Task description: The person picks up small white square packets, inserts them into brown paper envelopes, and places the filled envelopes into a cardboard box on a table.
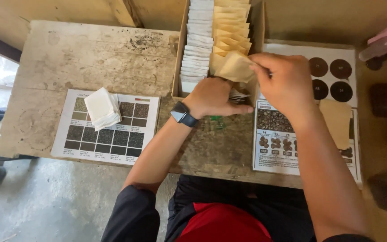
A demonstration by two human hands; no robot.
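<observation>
worn wooden table [90, 54] over concrete floor; right hand [285, 83] grip clamps tan packet [236, 67].

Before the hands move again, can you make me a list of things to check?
1. Right hand pinches one tan packet: ok.
2. Left hand rests at the front of the cardboard box: ok.
3. White packets stand in a tidy row: ok.
4. White stack sits on the grey chart, clear of both hands: ok.
5. Whether the tan packet is full: cannot tell.
</observation>
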